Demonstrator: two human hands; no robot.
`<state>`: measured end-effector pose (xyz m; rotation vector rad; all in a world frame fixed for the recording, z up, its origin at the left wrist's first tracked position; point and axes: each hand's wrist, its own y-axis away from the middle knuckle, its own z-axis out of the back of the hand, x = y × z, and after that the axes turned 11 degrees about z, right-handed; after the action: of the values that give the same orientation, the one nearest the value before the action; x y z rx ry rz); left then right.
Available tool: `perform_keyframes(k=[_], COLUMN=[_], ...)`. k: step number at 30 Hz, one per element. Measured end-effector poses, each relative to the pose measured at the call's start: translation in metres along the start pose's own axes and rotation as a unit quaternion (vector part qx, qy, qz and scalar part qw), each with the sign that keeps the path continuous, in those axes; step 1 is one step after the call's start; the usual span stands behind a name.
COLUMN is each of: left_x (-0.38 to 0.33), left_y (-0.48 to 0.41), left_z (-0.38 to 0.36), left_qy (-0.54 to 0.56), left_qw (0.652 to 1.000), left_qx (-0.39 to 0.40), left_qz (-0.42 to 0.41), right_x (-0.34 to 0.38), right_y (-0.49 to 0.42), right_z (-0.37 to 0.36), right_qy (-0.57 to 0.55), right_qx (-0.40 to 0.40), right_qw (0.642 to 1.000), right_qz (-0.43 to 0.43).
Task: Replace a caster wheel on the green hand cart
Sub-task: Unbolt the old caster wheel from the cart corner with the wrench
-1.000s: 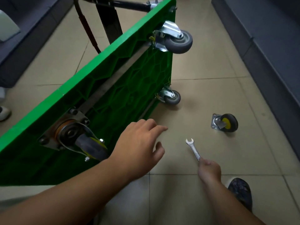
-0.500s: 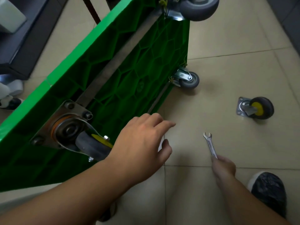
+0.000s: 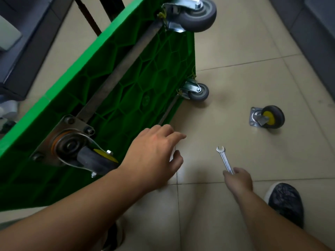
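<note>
The green hand cart [image 3: 126, 84] lies tipped on its side, its ribbed underside facing me. A worn caster with a yellow hub [image 3: 87, 153] is bolted at its near corner; two grey casters [image 3: 197, 15] [image 3: 198, 92] sit at the far end. A loose caster with a yellow hub [image 3: 268, 116] lies on the floor to the right. My left hand [image 3: 154, 153] hovers with relaxed fingers just right of the worn caster, holding nothing. My right hand [image 3: 239, 180] grips the handle of a silver open-end wrench [image 3: 223, 158], its jaw pointing away from me.
Beige tiled floor [image 3: 253, 51] stretches ahead. Dark furniture [image 3: 311, 24] lines the right side and more dark furniture [image 3: 27, 42] the left. My dark shoe [image 3: 284, 200] rests at the lower right. The cart's black handle frame [image 3: 110, 8] shows at the top.
The view has dipped and closed in on the cart. Both hands hold about the same pose; the wrench stays in my right hand.
</note>
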<state>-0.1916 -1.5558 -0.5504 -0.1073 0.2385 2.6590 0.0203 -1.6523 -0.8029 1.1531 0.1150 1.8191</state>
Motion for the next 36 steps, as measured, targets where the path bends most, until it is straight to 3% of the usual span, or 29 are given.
perform_keyframes(k=[8, 17, 24, 31, 36], left_x=[0.014, 0.078, 0.143, 0.177, 0.173], left_y=[0.021, 0.056, 0.084, 0.092, 0.08], left_z=[0.043, 0.118, 0.147, 0.131, 0.117], left_qy=[0.02, 0.129, 0.184, 0.162, 0.128], left_qw=[0.998, 0.985, 0.964, 0.973, 0.974], left_qx=[-0.062, -0.117, -0.172, -0.047, -0.103], left_qz=[-0.002, -0.001, 0.079, 0.158, 0.155], right_x=[0.105, 0.238, 0.256, 0.268, 0.276], right_y=[0.032, 0.164, 0.212, 0.21, 0.204], right_z=[0.017, -0.001, -0.039, -0.058, -0.06], right_qy=[-0.002, -0.068, -0.093, -0.133, -0.177], right_qx=[0.052, 0.197, 0.241, 0.218, 0.208], right_qw=[0.984, 0.894, 0.862, 0.868, 0.873], right_qz=[0.172, 0.395, 0.436, 0.427, 0.404])
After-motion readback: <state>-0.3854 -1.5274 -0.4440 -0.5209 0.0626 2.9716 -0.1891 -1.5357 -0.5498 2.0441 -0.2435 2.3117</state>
